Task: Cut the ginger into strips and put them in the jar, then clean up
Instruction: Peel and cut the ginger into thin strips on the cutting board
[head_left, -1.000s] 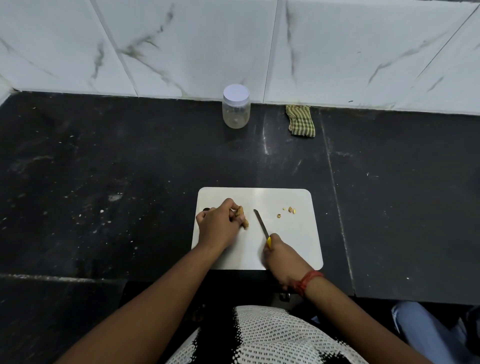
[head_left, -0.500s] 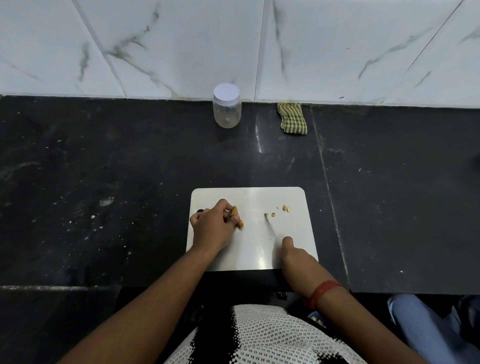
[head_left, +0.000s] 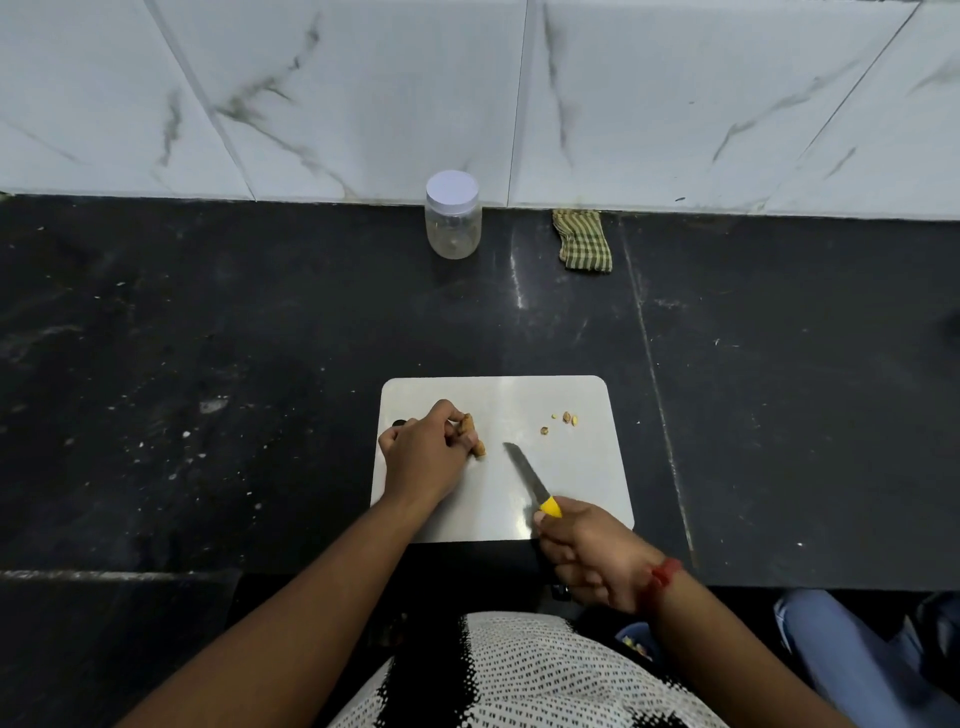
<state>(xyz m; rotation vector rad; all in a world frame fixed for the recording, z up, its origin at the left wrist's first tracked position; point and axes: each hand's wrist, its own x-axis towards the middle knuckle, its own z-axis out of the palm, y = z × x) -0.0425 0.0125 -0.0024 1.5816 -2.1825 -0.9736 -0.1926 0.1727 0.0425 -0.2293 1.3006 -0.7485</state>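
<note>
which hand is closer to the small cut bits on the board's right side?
Right. The right hand sits below the cut bits, near the board's front edge; the left hand is farther left, holding the ginger.

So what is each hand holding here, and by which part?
The right hand holds the knife by its yellow handle, blade pointing away. The left hand pins the ginger to the cutting board, fingers over its left end.

- We see a dark stone surface (head_left: 208, 338), speckled with pale flecks and crossed by thin seams.
- Behind it we see a wall of white marble-look tiles (head_left: 675, 104) with grey veins.
- At the lower right we see blue fabric (head_left: 852, 654); we cannot tell what it is.
</note>
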